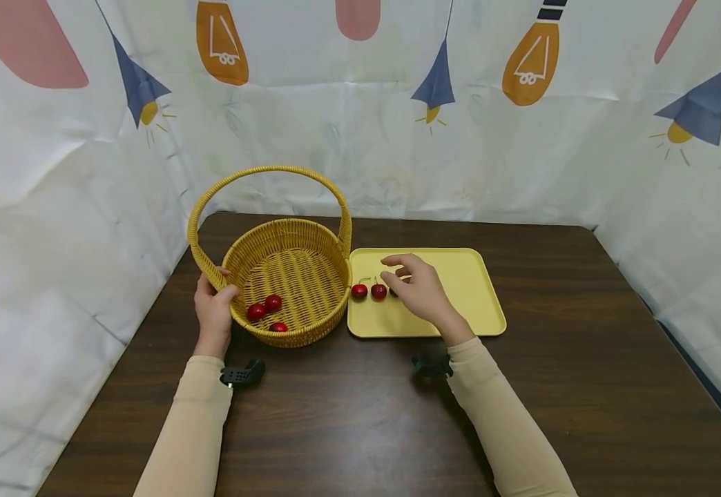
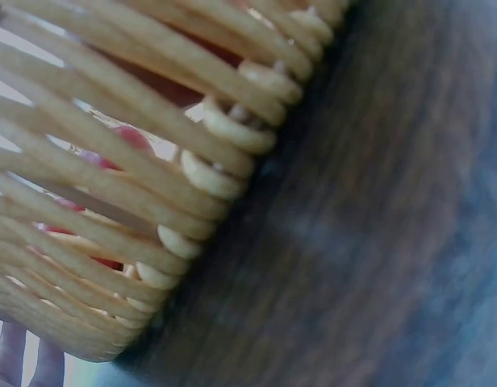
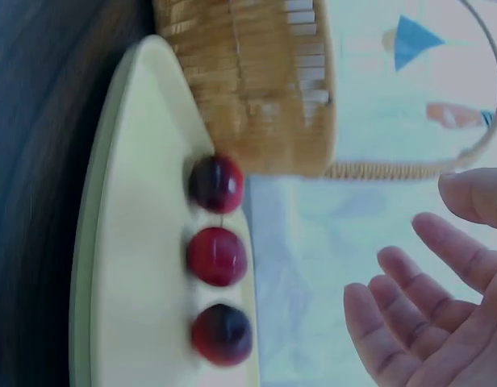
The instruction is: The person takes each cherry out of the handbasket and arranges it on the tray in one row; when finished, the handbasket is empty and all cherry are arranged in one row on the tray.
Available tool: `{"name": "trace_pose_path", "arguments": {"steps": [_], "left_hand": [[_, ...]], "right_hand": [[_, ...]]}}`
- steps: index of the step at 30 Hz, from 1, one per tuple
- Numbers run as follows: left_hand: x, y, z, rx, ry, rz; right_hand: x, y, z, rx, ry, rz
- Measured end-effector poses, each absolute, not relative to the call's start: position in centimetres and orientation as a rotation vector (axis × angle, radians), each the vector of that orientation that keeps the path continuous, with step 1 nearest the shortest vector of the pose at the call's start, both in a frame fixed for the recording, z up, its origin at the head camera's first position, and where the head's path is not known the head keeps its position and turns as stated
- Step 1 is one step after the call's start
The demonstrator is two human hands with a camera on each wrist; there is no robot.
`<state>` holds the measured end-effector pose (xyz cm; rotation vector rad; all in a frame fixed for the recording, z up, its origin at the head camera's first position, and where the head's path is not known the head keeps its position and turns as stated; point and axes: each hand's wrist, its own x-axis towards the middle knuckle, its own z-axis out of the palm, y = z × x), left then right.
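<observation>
A round yellow woven basket (image 1: 292, 238) with a tall arched handle (image 1: 276, 169) stands on the left of the table. My left hand (image 1: 213, 319) grips it at the left side, thumb and fingers around the foot of the handle. Inside lie several red cherries (image 1: 257, 312), gathered at the near left; bits of red show through the weave (image 2: 131, 137) in the left wrist view. Over a yellow tray (image 1: 460, 297), my right hand (image 1: 421, 291) hovers with loosely bent fingers and nothing in them. Three cherries (image 3: 217, 256) sit in a row on the tray, one partly hidden behind that hand in the head view.
The dark wood table (image 1: 335, 414) carries both basket and tray, whose edges nearly meet. Behind and beside it hangs a white curtain (image 1: 348, 138) printed with lamps and bulbs. Dark straps (image 1: 242, 373) ring both wrists.
</observation>
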<state>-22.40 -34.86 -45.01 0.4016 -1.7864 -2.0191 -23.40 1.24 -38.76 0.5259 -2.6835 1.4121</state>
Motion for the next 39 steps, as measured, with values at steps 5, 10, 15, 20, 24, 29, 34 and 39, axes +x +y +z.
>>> {"name": "trace_pose_path", "arguments": {"steps": [5, 10, 15, 20, 24, 29, 34, 39], "left_hand": [[-22.6, -34.8, -45.0, 0.4, -1.782, -2.025], [-22.6, -34.6, -45.0, 0.388, -1.802, -2.023], [-22.6, -34.4, -45.0, 0.384, -1.823, -2.002], [-22.6, -34.3, -45.2, 0.393, -1.828, -1.997], [-22.6, -34.4, -45.3, 0.401, -1.838, -1.999], [-22.5, -34.6, -45.3, 0.405, -1.841, -1.996], [-22.4, -34.9, -45.3, 0.406, -1.817, -2.004], [-22.4, -35.0, -45.1, 0.406, -1.801, -2.004]], "right_hand": [[-22.4, -0.4, -38.2, 0.624, -2.666, 1.47], [-21.7, -2.6, -38.1, 0.693, -2.612, 1.559], [-21.6, -5.4, -38.1, 0.808, -2.527, 1.597], [-21.9, -8.3, -38.3, 0.883, -2.574, 1.584], [-21.9, -10.3, -38.5, 0.913, -2.686, 1.596], [-22.2, -12.7, -38.9, 0.96, -2.834, 1.492], [-22.7, -14.9, -39.0, 1.002, -2.961, 1.287], [-22.5, -16.5, -39.3, 1.021, -3.058, 0.912]]}}
